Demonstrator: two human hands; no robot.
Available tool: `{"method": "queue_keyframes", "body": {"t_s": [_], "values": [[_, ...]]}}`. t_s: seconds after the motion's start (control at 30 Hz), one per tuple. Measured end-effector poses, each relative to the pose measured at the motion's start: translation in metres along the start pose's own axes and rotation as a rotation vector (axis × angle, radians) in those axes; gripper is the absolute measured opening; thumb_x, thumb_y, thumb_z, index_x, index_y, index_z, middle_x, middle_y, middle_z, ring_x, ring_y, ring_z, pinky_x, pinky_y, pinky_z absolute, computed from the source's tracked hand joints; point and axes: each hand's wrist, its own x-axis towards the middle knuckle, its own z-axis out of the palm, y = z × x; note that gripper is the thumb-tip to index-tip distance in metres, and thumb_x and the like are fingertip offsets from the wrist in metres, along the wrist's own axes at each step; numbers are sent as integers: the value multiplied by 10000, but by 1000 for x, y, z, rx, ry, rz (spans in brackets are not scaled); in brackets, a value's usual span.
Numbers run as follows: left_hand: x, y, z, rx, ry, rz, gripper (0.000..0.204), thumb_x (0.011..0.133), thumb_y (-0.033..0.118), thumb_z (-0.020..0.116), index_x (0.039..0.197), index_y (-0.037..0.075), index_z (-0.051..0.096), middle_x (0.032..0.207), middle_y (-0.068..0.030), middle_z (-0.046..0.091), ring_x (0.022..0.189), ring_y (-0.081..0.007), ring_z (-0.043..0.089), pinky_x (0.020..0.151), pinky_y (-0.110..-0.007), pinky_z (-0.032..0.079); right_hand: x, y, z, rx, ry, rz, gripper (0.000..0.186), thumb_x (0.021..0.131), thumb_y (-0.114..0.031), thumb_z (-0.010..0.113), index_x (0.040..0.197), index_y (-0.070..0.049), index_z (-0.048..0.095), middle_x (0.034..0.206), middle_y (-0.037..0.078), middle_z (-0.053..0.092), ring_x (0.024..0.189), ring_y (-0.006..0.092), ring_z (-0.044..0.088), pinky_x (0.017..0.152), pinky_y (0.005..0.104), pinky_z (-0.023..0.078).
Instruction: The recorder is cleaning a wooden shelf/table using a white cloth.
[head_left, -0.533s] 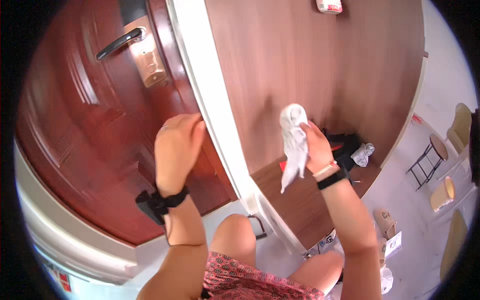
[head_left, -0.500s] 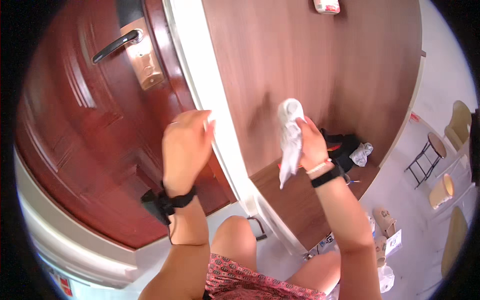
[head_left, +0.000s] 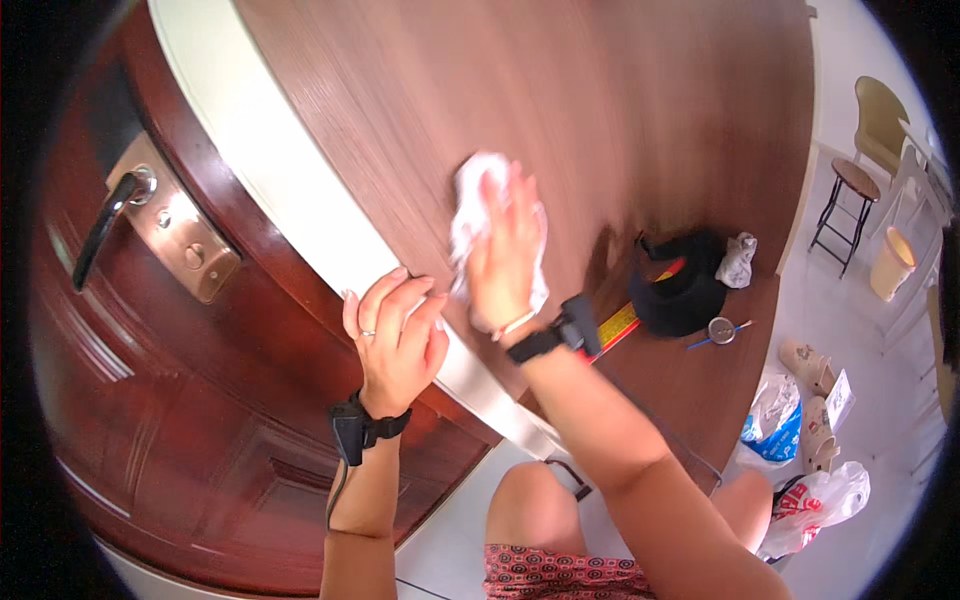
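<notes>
A white cloth (head_left: pixel 466 212) lies bunched against the brown wood-grain panel (head_left: pixel 400 110). My right hand (head_left: pixel 505 255) holds it there, palm toward the panel, fingers stretched over the cloth; part of the cloth is hidden beneath it. Lower and to the left, my left hand (head_left: pixel 398 340) has bent, parted fingers and holds nothing. Its fingertips are at the edge of the white door frame (head_left: pixel 270 150); whether they touch it I cannot tell. Both wrists carry black straps with small devices.
Left stands a dark red door (head_left: pixel 290 420) with a black handle (head_left: pixel 105 230). On the brown ledge (head_left: pixel 640 390) lie a black cap-like item (head_left: pixel 685 300), a crumpled grey-white bundle (head_left: pixel 737 260) and a small round item (head_left: pixel 720 330). Plastic bags (head_left: pixel 825 500), clogs (head_left: pixel 818 435) and a stool (head_left: pixel 850 200) are right.
My right hand has brought the dangling cloth left, flat onto the panel. My left hand has lowered and its fingers have spread. The view has shifted toward the panel and ledge.
</notes>
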Motion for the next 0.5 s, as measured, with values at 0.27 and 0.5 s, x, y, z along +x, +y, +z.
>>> {"method": "queue_keyframes", "body": {"t_s": [0.27,0.5], "values": [[-3,1,27,22,121,49,144,817,177,687,956,207,704,1087,64,674,1200,-194,552,1240,-520,13,43,135,0,-46,305,236,508,1033,-201,500,1508,-47,405,1499,298,409,1365,468,409,1144,510,336],[-13,-12,20,135,104,77,393,987,412,463,1165,181,726,1269,25,664,1246,-266,533,1230,-564,58,-59,-27,8,15,-128,-99,642,909,-340,602,1528,-257,455,1650,205,240,1490,484,232,1097,706,229]]}}
